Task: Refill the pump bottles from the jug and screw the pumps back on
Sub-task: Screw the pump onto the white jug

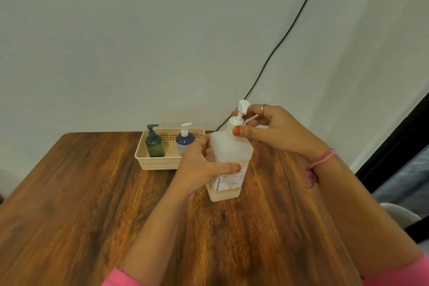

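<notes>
On the wooden surface (69, 204), both hands are working a square bottle (228, 162) labelled "BIOCHEK".
Left hand (199, 169) is wrapping its body; right hand (274, 127) fingers (237, 131) are pinching the white pump (236, 118) collar.

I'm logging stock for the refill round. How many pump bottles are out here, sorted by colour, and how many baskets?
Translucent white pump bottle, held by both hands on the table: 1
Dark green pump bottle, in the basket: 1
Dark blue pump bottle, in the basket: 1
Beige basket: 1
Total: 4 things, 3 of them pump bottles
</notes>
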The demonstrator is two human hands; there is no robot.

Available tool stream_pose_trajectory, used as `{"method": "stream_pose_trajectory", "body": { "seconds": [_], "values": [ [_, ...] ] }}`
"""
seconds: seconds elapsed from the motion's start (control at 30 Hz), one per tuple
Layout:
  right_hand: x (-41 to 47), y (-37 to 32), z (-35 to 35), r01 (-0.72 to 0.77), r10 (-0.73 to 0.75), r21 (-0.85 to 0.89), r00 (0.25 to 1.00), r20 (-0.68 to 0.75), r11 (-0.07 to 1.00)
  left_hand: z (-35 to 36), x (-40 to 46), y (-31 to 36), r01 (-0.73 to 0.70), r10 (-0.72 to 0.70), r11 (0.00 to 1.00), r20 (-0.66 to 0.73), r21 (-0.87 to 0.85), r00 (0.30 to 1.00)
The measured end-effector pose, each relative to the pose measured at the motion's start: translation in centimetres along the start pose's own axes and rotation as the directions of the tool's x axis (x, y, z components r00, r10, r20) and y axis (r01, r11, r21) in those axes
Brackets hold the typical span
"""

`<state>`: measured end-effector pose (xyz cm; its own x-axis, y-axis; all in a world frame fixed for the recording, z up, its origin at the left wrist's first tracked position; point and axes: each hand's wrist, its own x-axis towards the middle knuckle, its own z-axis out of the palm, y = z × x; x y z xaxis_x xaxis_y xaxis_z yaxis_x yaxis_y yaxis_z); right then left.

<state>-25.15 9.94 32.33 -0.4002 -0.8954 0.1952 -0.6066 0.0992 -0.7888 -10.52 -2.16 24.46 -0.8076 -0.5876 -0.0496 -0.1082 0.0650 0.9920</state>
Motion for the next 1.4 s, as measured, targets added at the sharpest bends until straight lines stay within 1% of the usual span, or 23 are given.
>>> {"method": "stream_pose_trajectory", "body": {
  "seconds": [0.07, 0.17, 0.23, 0.33, 0.37, 0.4, 0.47, 0.53, 0.57, 0.63, 0.7, 0.77, 0.8, 0.87, 0.93, 0.97, 1.03, 1.1, 1.17, 1.23, 1.3, 1.33, 1.4],
  "values": [
    [-0.3, 0.5, -0.2, -0.009, 0.004, 0.085, 0.999, 0.054, 0.996, 0.0, -0.1, 0.0, -0.001, 0.001, 1.000, 0.001, -0.009, 1.000],
    [-0.6, 1.0, 0.0, 0.004, -0.012, 0.109, 0.997, 0.079, 0.994, 0.0, -0.1, 0.1, -0.005, 0.005, 1.000, 0.010, -0.002, 1.000],
    [-0.6, 1.0, 0.5, 0.028, -0.032, 0.129, 0.999, 0.030, 0.991, 0.0, -0.1, 0.1, -0.008, 0.008, 1.000, 0.011, -0.002, 1.000],
    [-0.5, 0.9, 1.4, 0.022, -0.007, 0.151, 0.995, -0.097, 0.988, 0.0, -0.2, 0.2, -0.015, 0.015, 1.000, 0.014, 0.008, 1.000],
    [-0.4, 1.0, 1.5, 0.017, 0.001, 0.151, 0.993, -0.118, 0.988, 0.0, -0.2, 0.2, -0.020, 0.019, 1.000, 0.013, 0.014, 1.000],
    [-0.4, 1.0, 1.5, 0.005, 0.013, 0.160, 0.994, -0.111, 0.987, 0.1, -0.2, 0.2, -0.023, 0.023, 1.000, 0.014, 0.020, 1.000],
    [-0.5, 1.1, 1.2, -0.016, 0.020, 0.213, 1.000, -0.018, 0.977, 0.0, -0.2, 0.2, -0.022, 0.021, 0.999, 0.015, 0.031, 1.000],
    [-0.8, 1.1, 0.9, -0.013, -0.005, 0.256, 0.998, 0.070, 0.967, -0.1, -0.2, 0.1, -0.018, 0.018, 0.999, 0.016, 0.031, 1.000],
    [-0.8, 1.1, 0.9, 0.004, -0.025, 0.266, 0.997, 0.076, 0.964, -0.2, -0.2, 0.1, -0.019, 0.019, 0.999, 0.014, 0.028, 1.000],
    [-0.8, 1.1, 1.4, 0.035, -0.037, 0.291, 0.999, 0.001, 0.956, -0.2, -0.2, 0.2, -0.020, 0.020, 0.999, 0.009, 0.027, 1.000],
    [-0.6, 1.1, 2.4, 0.030, 0.009, 0.323, 0.993, -0.119, 0.946, -0.2, -0.2, 0.2, -0.029, 0.029, 0.999, 0.001, 0.031, 1.000],
    [-0.5, 1.2, 3.3, -0.008, 0.067, 0.309, 0.981, -0.181, 0.951, -0.3, -0.3, 0.2, -0.037, 0.038, 0.999, -0.015, 0.033, 0.999],
    [-0.5, 1.2, 3.6, -0.038, 0.092, 0.301, 0.982, -0.166, 0.953, -0.4, -0.4, 0.1, -0.038, 0.039, 0.999, -0.017, 0.029, 0.999],
    [-0.6, 1.3, 3.7, -0.102, 0.118, 0.331, 0.993, -0.028, 0.938, -0.5, -0.4, -0.1, -0.038, 0.038, 0.999, -0.009, 0.004, 0.999],
    [-0.7, 1.2, 3.3, -0.122, 0.093, 0.351, 0.991, 0.100, 0.928, -0.7, -0.3, -0.2, -0.032, 0.031, 0.999, -0.011, -0.026, 0.999],
    [-0.7, 1.0, 3.1, -0.103, 0.065, 0.356, 0.991, 0.116, 0.929, -0.7, -0.3, -0.3, -0.032, 0.031, 0.999, -0.016, -0.035, 0.999],
    [-0.8, 0.6, 3.0, -0.069, 0.054, 0.392, 0.997, 0.051, 0.917, -0.7, -0.1, -0.3, -0.036, 0.035, 0.999, -0.020, -0.037, 0.999],
    [-0.7, 0.2, 3.7, -0.076, 0.119, 0.452, 0.991, -0.068, 0.889, -0.6, -0.1, -0.3, -0.038, 0.038, 0.999, -0.014, -0.033, 0.999],
    [-0.5, 0.3, 4.6, -0.115, 0.198, 0.479, 0.972, -0.127, 0.870, -0.5, -0.1, -0.3, -0.041, 0.040, 0.999, -0.006, -0.022, 0.999],
    [-0.4, 0.6, 4.9, -0.164, 0.227, 0.487, 0.971, -0.072, 0.857, -0.4, 0.0, -0.3, -0.041, 0.041, 0.999, -0.006, -0.030, 0.999],
    [-0.5, 0.6, 4.2, -0.191, 0.203, 0.514, 0.979, 0.035, 0.836, -0.5, 0.0, -0.3, -0.036, 0.035, 0.998, -0.013, -0.048, 0.999],
    [-0.7, 0.6, 3.9, -0.181, 0.175, 0.537, 0.983, 0.063, 0.824, -0.6, 0.0, -0.3, -0.030, 0.030, 0.998, -0.017, -0.052, 0.999],
    [-0.9, 0.5, 3.7, -0.120, 0.131, 0.578, 0.991, 0.023, 0.807, -0.6, 0.1, -0.2, -0.029, 0.028, 0.998, -0.017, -0.058, 0.999]
  ]
}}
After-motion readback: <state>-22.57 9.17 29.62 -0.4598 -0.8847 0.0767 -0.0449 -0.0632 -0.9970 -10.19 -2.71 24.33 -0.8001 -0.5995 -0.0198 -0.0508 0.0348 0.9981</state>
